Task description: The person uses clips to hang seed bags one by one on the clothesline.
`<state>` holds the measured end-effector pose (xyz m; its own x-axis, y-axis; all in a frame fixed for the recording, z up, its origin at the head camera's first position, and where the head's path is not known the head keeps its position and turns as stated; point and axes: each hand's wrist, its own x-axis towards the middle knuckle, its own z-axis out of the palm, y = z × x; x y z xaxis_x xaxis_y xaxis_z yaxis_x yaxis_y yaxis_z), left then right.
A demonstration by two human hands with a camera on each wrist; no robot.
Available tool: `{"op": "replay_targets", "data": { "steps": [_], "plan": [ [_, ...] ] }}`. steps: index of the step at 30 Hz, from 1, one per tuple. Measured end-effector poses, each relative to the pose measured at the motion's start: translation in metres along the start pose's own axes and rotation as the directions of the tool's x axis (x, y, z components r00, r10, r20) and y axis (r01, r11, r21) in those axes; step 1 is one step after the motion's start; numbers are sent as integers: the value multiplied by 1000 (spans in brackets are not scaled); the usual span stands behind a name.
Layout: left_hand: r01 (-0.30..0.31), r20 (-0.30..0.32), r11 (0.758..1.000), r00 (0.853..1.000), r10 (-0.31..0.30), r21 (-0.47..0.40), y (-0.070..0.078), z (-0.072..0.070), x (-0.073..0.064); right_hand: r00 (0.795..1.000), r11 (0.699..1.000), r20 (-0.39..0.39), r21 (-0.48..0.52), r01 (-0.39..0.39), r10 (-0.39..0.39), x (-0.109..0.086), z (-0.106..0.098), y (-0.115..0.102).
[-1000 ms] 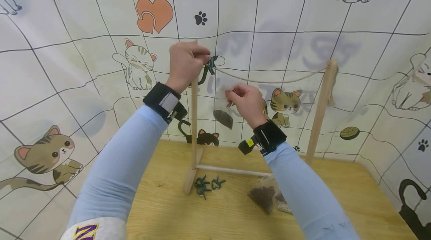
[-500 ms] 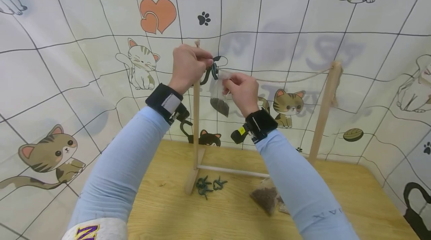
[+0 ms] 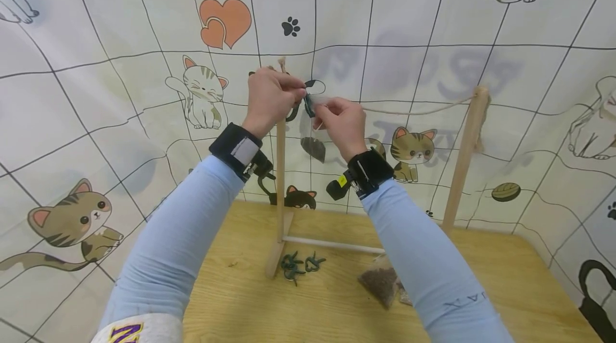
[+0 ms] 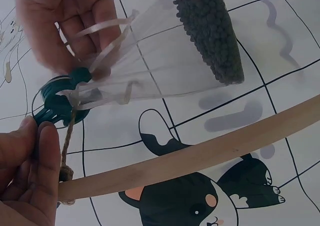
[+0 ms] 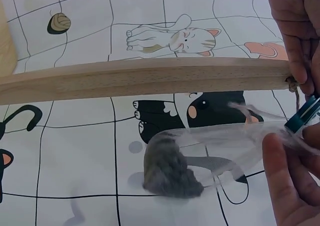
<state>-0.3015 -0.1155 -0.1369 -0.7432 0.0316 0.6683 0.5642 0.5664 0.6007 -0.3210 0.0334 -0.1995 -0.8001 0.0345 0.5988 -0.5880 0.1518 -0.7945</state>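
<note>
Several loose clips (image 3: 291, 265) on table (image 3: 240, 300), post (image 3: 280, 182) near held bag (image 3: 313, 149)

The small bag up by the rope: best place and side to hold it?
Probably the clear upper end, pinched from the right, where the right hand has it: the dark contents sag low, leaving thin plastic above, and the left hand with the green clip takes the left side.

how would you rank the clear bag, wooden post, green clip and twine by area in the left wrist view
1. Clear bag, cut off at the top
2. Wooden post, longer but slimmer
3. Green clip
4. Twine
</note>
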Motion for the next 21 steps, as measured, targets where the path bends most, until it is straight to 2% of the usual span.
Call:
{"op": "replay_targets", "data": {
  "steps": [3,6,10,13,18,21],
  "plan": [
    [-6,19,1000,1000,6,8,0,1,-2,999,999,38,48,-20,18,-1,0,-1],
    [3,72,999,997,-6,51,0,0,-2,997,998,70,49,-32,28,-2,-1,-1],
    [10,163,990,986,-33,138,2,-1,-2,995,998,92,41,-44,40,-3,-3,1],
    [15,209,985,977,-51,171,4,-1,-2,995,999,89,22,-50,48,-3,-4,2],
    [16,227,982,972,-60,191,6,-1,-4,995,997,86,-54,-49,54,-5,-6,1],
    [12,232,980,971,-59,197,7,-2,-5,992,997,117,-69,-47,55,-6,-8,0]
  ]
}}
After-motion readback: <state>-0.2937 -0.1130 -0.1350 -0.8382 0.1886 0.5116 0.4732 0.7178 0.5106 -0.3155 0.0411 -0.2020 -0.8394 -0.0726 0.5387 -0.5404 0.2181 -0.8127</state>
